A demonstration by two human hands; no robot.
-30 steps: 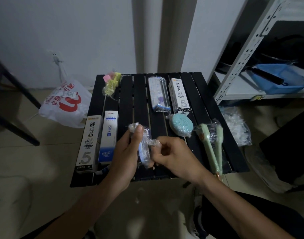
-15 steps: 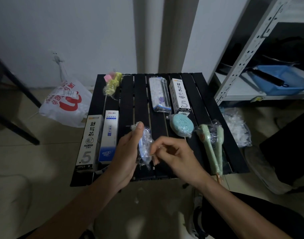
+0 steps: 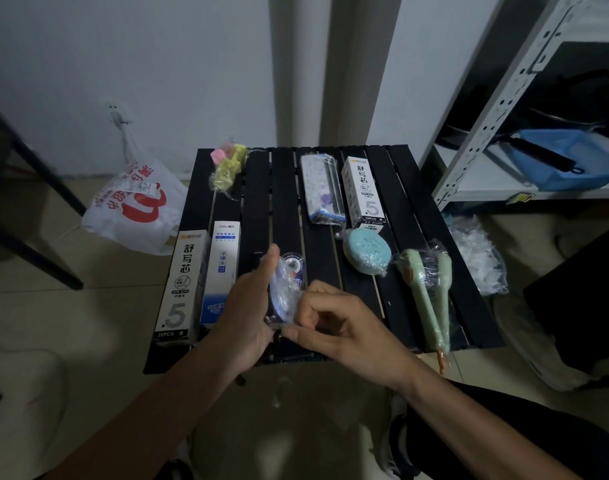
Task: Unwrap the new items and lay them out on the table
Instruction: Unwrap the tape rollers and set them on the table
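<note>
Item 1, nearest, lower centre of frame: left hand (image 3: 247, 317), which I read as clasping the disc (image 3: 285, 292), a small round bluish thing in clear film (image 3: 279, 318), with the thumb up along its near side and held just above the table's front edge. Item 2, touching it from the right: right hand (image 3: 334, 327), fingers curled, thumb and forefinger pinching the film at the disc's lower edge. Step in hand, as I judge it: peeling this one. To do it well I would keep the left grip on the disc's rim, not on the film, so the film can slide. I would pull from a seam or loose corner, away from the left palm. A short, steady pull is best, since thin film tends to stretch and tear into scraps. Item 3: black slatted table (image 3: 285, 188), with bare slats at centre where the disc could lie. Item 4, left of frame on the table: white box (image 3: 182, 282) and blue box (image 3: 221, 271), side by side, unopened as far as I can tell. Item 5, right: two green brushes (image 3: 424, 289) in a shared wrapper. Item 6: blue sponge (image 3: 367, 251), wrapped. Item 7, upper centre: patterned pack (image 3: 320, 188) and second white box (image 3: 363, 192), side by side. Item 8, upper left corner of the table: yellow-pink pack (image 3: 227, 166), wrapped. Most of the task remains. Item 9, floor: printed bag (image 3: 133, 206) at left, plastic heap (image 3: 479, 258) at right, which is where I would drop the spent film.
</note>
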